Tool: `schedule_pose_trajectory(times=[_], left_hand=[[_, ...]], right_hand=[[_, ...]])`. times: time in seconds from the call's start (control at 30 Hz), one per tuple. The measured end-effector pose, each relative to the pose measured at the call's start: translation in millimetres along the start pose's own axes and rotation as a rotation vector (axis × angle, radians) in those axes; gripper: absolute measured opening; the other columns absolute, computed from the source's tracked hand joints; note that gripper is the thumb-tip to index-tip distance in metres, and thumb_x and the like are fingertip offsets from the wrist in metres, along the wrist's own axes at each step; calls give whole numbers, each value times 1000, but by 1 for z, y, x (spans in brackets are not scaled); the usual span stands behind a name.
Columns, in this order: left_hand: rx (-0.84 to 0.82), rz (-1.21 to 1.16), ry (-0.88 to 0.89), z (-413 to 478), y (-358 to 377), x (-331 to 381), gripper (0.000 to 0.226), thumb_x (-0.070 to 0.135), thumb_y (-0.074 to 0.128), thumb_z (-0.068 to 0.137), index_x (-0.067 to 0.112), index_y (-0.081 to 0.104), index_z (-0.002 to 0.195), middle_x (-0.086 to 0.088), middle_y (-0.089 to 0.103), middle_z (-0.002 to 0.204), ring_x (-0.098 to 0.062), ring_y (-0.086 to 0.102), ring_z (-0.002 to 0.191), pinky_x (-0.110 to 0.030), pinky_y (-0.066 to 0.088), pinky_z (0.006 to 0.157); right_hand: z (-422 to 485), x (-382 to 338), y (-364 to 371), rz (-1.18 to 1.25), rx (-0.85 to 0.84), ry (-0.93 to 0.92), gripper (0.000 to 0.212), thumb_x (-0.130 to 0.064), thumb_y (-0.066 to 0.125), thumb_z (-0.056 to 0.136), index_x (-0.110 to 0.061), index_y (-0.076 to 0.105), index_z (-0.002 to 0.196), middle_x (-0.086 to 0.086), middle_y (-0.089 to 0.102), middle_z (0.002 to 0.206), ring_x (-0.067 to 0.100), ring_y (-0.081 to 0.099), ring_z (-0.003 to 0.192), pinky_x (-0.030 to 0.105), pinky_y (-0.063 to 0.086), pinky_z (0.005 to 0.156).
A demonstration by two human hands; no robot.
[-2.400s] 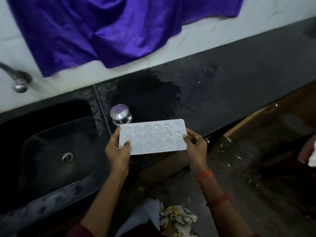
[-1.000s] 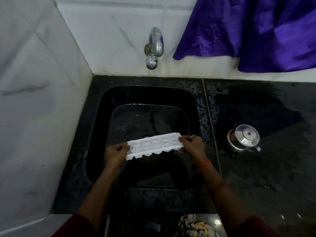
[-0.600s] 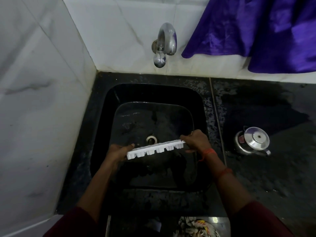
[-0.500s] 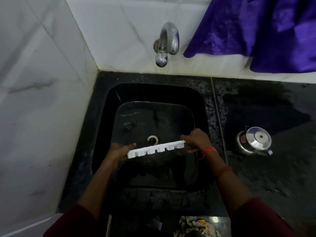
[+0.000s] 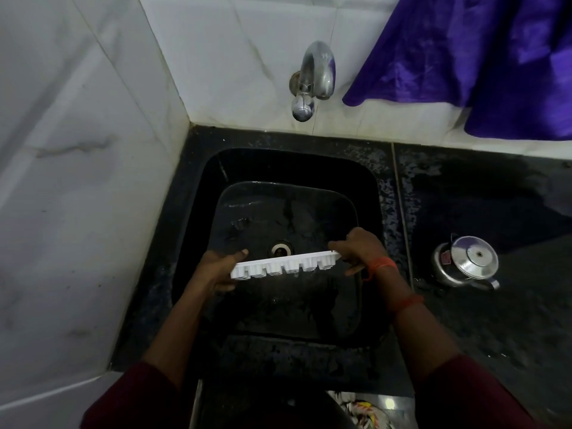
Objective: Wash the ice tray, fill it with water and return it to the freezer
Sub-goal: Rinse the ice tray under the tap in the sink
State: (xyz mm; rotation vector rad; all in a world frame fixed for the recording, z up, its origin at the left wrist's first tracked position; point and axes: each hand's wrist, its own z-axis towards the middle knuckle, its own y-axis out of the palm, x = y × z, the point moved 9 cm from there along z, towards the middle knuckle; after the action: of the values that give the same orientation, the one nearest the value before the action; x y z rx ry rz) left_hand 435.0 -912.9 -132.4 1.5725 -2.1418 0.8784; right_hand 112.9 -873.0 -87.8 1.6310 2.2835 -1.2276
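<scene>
The white ice tray (image 5: 284,265) hangs over the black sink (image 5: 213,168), tipped on its long edge so that I see the undersides of its cups. My left hand (image 5: 216,269) grips its left end and my right hand (image 5: 359,247) grips its right end. The drain (image 5: 281,249) lies just behind the tray. A chrome tap (image 5: 312,78) juts from the white tiled wall above the sink's far side; no water runs from it.
White marble wall (image 5: 77,181) closes off the left side. A purple cloth (image 5: 483,60) hangs on the wall at the upper right. A small steel lidded pot (image 5: 467,263) stands on the wet black counter (image 5: 495,320) to the right of the sink.
I carried the tray from over the counter to over the sink and tipped it from flat onto its edge. In the last half second it has hardly moved.
</scene>
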Motion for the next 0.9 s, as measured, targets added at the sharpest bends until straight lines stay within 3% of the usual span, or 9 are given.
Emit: schedule_pose_trajectory(times=[0.13,0.3,0.4,0.47,0.53,0.57,0.7,0.8,0.9], left_hand=[[2,32,-21,-5,0,0,32,43,72,88,12,65,84,-10,67,76,-26,65,68,-34,56,64],[22,-34,-15,-11,2,3,34,40,73,88,6,68,96,-12,68,80,-23,65,64,-31,57,51],[91,-129,59,-14,3,8,19,24,75,89,8,67,87,-14,65,87,-20,63,67,-27,57,46],[184,-216,129,-15,-1,11,10,11,75,88,7,66,90,-17,67,101,-22,63,77,-34,61,63],[253,-284,148,-17,-3,11,28,1,75,85,-1,65,111,-23,66,116,-27,63,91,-42,56,88],[273,-341,139,-20,-3,9,36,-1,75,85,-4,62,119,-23,65,117,-27,63,92,-41,55,89],[218,-531,34,-21,10,-1,27,3,73,87,-6,65,111,-14,68,89,-22,65,69,-27,57,50],[203,-543,-53,-15,15,-12,33,16,79,85,-4,67,108,-13,69,87,-26,66,70,-33,56,53],[216,-549,15,-13,12,-5,26,22,75,89,4,67,106,-8,69,88,-22,67,73,-29,53,53]], right_hand=[[4,-4,-7,-27,12,-38,38,-39,70,62,-2,67,70,17,71,75,34,72,68,50,62,67],[8,-7,-16,-67,36,-72,40,-43,69,68,-3,66,72,14,70,74,32,71,69,43,62,66],[12,-9,-23,-12,83,-129,37,-39,70,73,-2,67,73,12,69,72,25,69,63,29,56,48],[20,-8,-24,66,106,-168,31,-36,70,75,-5,72,74,10,73,75,25,72,63,37,62,57],[24,-8,-21,87,86,-213,21,-33,70,80,-13,76,80,6,74,81,25,73,73,44,62,74],[24,-9,-20,88,73,-237,18,-31,69,81,-17,77,89,5,74,84,25,73,79,45,60,80],[33,-8,-13,115,-11,-335,27,-28,69,85,-29,72,112,-9,71,90,22,71,92,49,57,88],[29,-15,-11,137,-45,-398,29,-27,69,87,-35,69,114,-15,69,91,13,69,91,43,56,90],[22,-35,-22,48,4,-427,28,-25,69,90,-26,70,118,-11,69,95,5,63,92,21,45,89]])
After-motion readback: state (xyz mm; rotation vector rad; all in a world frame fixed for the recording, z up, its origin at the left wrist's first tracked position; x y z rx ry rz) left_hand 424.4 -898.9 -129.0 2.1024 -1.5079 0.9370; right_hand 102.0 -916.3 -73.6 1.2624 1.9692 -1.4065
